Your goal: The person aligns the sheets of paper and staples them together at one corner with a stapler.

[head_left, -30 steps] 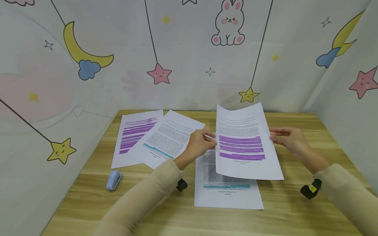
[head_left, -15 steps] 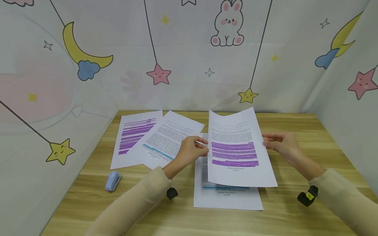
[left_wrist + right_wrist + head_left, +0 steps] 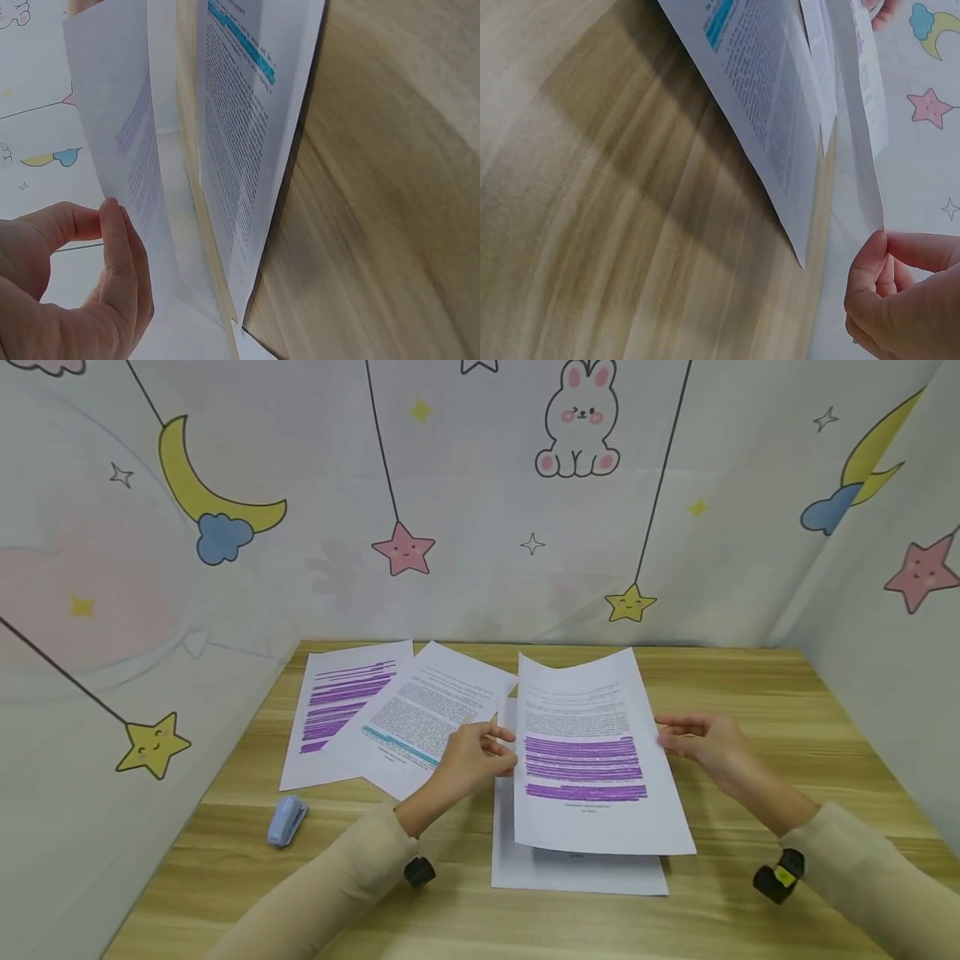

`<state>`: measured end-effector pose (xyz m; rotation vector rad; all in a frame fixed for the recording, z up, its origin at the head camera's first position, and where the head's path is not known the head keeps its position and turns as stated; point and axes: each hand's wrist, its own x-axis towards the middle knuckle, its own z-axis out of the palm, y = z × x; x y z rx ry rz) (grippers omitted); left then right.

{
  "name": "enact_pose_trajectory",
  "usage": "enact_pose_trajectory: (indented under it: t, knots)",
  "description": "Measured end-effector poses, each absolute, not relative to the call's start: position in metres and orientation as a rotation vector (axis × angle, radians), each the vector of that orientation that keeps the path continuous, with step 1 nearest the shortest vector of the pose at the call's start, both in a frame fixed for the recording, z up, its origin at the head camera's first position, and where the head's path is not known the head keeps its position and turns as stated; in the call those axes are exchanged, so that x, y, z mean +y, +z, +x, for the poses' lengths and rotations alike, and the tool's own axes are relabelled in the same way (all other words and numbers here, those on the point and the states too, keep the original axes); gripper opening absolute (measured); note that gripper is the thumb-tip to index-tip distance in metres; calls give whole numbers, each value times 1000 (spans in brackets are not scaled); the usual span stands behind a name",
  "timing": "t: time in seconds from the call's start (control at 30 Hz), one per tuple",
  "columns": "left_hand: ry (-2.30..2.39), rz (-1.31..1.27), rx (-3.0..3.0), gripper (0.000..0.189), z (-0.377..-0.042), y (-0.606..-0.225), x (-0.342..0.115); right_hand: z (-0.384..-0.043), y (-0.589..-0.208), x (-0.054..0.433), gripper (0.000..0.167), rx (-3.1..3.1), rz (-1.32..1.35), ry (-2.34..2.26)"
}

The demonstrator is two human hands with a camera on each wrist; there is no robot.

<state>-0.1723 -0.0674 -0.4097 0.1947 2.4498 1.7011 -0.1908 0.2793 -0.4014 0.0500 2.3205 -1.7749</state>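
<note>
A printed sheet of paper with purple highlighted lines (image 3: 585, 768) is held up off the table by both hands, one at each side edge. My left hand (image 3: 474, 758) pinches its left edge between thumb and fingers, as the left wrist view also shows. On the opposite edge, my right hand (image 3: 701, 743) pinches the sheet between thumb and fingertips; the right wrist view shows this grip (image 3: 900, 292) closely. Below the raised sheet lies another printed sheet with a blue highlighted band (image 3: 240, 37), mostly hidden in the head view, its near margin showing.
To the left lie a sheet with a blue band (image 3: 427, 710) and, partly under it, a purple-marked sheet (image 3: 300, 768). A small light-blue stapler (image 3: 287, 821) rests nearer on the wooden table (image 3: 225, 893). A patterned white curtain (image 3: 480, 585) stands behind the table.
Both hands have carried the purple-marked sheet left and toward me, lowering it over the sheet beneath, which it now covers more. The other sheets and the stapler stay put.
</note>
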Motion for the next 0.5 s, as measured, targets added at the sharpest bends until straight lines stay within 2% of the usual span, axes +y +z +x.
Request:
enact_pose_trajectory:
  t: [0.5]
  knots:
    - [1637,219,2470,21,-160,-420,-77,-180,-413,270,45,2343,36,-1754]
